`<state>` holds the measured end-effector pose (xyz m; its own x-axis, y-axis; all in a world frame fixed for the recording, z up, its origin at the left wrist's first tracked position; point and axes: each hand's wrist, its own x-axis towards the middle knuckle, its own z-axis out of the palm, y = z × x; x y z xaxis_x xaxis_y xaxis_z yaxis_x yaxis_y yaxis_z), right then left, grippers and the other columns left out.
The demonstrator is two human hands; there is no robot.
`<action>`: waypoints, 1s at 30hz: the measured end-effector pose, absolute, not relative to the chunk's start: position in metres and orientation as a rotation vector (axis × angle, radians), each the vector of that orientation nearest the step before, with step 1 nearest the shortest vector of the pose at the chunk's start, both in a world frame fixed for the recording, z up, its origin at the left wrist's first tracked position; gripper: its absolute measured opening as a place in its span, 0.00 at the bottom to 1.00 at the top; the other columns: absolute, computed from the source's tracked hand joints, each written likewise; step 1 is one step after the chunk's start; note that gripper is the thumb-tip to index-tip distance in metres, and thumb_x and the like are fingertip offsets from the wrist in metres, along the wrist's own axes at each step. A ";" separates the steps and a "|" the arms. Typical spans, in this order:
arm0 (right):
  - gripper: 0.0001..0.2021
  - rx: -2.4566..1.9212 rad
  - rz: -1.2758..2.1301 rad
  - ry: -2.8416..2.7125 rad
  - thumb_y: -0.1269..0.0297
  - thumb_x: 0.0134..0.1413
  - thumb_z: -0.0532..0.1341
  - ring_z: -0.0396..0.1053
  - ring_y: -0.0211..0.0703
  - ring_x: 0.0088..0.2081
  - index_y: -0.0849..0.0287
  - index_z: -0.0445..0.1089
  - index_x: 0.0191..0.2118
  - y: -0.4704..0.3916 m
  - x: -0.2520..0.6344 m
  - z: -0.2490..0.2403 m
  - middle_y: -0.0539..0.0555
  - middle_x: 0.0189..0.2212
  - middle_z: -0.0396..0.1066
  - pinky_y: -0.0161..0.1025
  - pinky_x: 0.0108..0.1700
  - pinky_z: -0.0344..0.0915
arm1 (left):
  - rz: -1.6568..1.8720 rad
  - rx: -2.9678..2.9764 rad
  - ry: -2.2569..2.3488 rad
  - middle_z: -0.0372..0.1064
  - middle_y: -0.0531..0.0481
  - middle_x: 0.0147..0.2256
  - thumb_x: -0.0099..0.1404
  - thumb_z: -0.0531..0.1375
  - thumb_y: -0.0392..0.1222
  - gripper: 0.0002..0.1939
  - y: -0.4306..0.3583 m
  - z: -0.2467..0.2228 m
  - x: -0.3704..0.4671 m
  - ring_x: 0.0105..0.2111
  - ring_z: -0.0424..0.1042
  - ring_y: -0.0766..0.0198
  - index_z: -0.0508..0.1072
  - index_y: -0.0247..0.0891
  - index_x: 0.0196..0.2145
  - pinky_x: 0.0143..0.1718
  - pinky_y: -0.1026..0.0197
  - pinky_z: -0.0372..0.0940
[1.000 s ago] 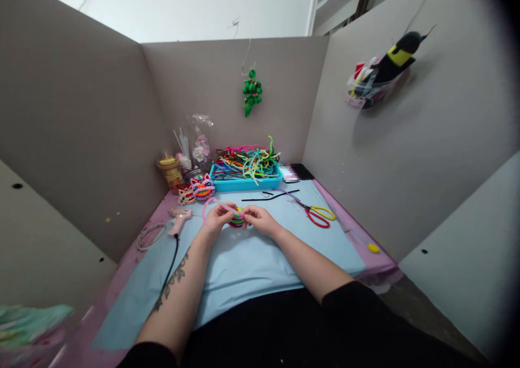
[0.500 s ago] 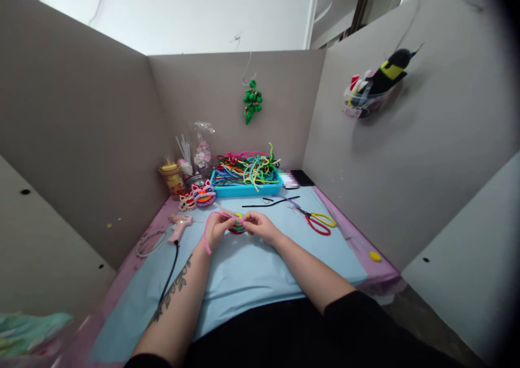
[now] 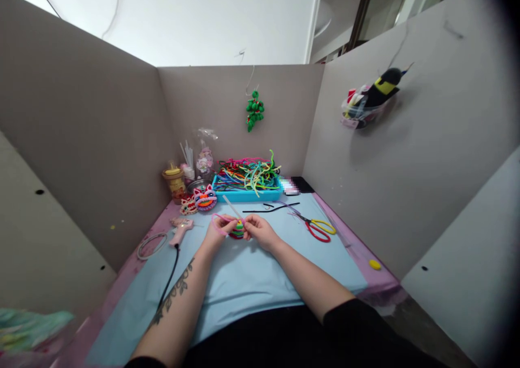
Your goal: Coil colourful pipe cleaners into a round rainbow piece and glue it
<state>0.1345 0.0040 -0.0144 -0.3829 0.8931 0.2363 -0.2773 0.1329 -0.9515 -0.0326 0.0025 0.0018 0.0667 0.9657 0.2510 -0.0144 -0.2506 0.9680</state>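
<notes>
Near the middle of the blue cloth, my left hand [image 3: 219, 232] is closed on a pink fuzzy stem [image 3: 218, 216], which loops over its fingers. My right hand [image 3: 259, 231] pinches at the stem's other side, its fingertips close to the left ones. Between and below the fingers shows a small round striped piece [image 3: 236, 232] in green, red and yellow, partly hidden by both hands. A thin pale stick [image 3: 231, 205] slants up and left from between the hands.
Behind the hands stands a blue tray [image 3: 247, 195] of colourful stems. Red-and-yellow scissors [image 3: 319, 230] and black stems [image 3: 266, 210] lie to the right. To the left are a pink glue gun [image 3: 180, 231], a lion-like face [image 3: 205, 199] and a brown cup [image 3: 175, 184].
The pink stem has swung from hanging past my left wrist to a loop above that hand. The pale stick now points more steeply upward. The view has shifted slightly.
</notes>
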 end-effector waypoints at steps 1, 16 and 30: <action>0.17 -0.660 1.461 -1.383 0.50 0.45 0.63 0.66 0.32 0.19 0.59 0.62 0.32 0.004 0.134 -0.014 0.45 0.20 0.68 0.30 0.22 0.60 | 1.355 1.425 1.026 0.74 0.46 0.26 0.48 0.66 0.48 0.16 0.003 0.000 -0.033 0.25 0.72 0.62 0.74 0.32 0.28 0.29 0.61 0.66; 0.15 -0.791 1.357 -1.321 0.52 0.46 0.61 0.67 0.34 0.19 0.59 0.61 0.31 0.004 0.133 -0.016 0.46 0.18 0.67 0.30 0.23 0.62 | 1.366 1.561 1.093 0.76 0.43 0.31 0.47 0.66 0.48 0.15 0.005 -0.004 -0.029 0.30 0.74 0.57 0.78 0.32 0.30 0.35 0.58 0.69; 0.09 -1.063 0.226 -1.827 0.67 0.56 0.51 0.63 0.41 0.32 0.57 0.65 0.28 -0.003 0.138 -0.014 0.52 0.27 0.66 0.36 0.38 0.59 | 1.321 1.484 1.089 0.76 0.42 0.35 0.46 0.67 0.49 0.18 -0.004 0.004 -0.022 0.37 0.74 0.53 0.79 0.32 0.31 0.42 0.53 0.68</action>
<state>0.1383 -0.0026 -0.0138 -0.1452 0.7464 0.6494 0.5657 0.6012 -0.5644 -0.0220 -0.0037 0.0041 0.0632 0.9643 0.2570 0.0684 -0.2611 0.9629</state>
